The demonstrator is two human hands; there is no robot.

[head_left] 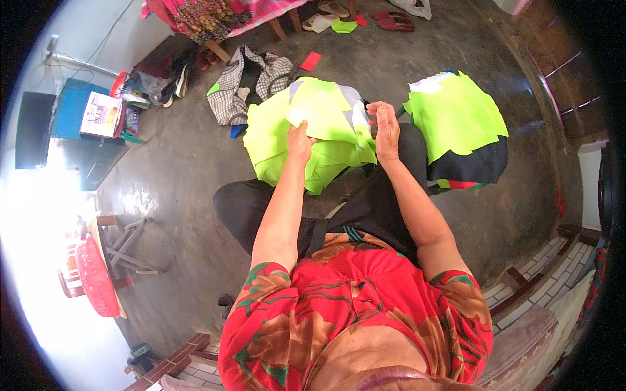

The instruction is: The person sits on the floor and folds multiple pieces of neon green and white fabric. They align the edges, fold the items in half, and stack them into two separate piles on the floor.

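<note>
In front of my lap lies a heap of neon yellow-green fabric pieces (pixel 277 133), with grey and white pieces among them. My left hand (pixel 300 144) is closed on a neon fabric piece at the heap's middle, thumb on top and the other fingers partly hidden. At the heap's right edge my right hand (pixel 387 131) is raised, its fingers apart and no cloth visible in it. To the right stands a second stack of neon fabric pieces (pixel 456 111), draped over a support that it mostly hides. Black cloth (pixel 473 163) shows along this stack's near side.
A checked grey-and-white cloth (pixel 229 98) and a red scrap (pixel 310 62) lie on the dark floor (pixel 176 189) beyond the heap. Shoes (pixel 393 21) are at the far side. A blue cabinet (pixel 73 101) and a red chair (pixel 98 277) stand to the left.
</note>
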